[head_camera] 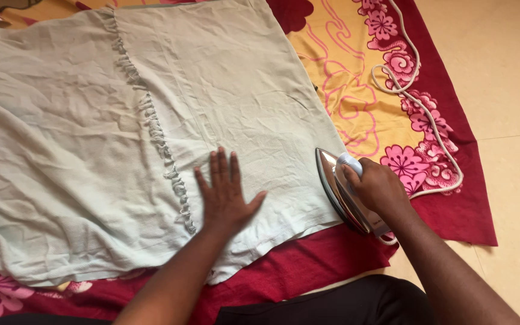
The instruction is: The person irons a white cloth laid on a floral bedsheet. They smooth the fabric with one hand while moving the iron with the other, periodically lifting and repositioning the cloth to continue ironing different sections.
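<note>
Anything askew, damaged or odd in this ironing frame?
Nothing looks damaged or spilled. The iron is tipped on its side edge in the right hand, soleplate showing, not flat. The pale cloth is creased; the left hand lies flat on it.

A cloth (91, 120) lies spread on a bedsheet (356, 96), which lies on the floor (507, 72). A fringed edge (151, 120) runs down the middle of the cloth. The left hand (227, 195) rests flat on the cloth, just right of the fringe's near end. To its right, the right hand (377, 186) grips the handle of an iron (341, 192), tilted up at the cloth's right edge. The iron's cord (428, 114) trails away over the sheet behind and right of the iron.
</note>
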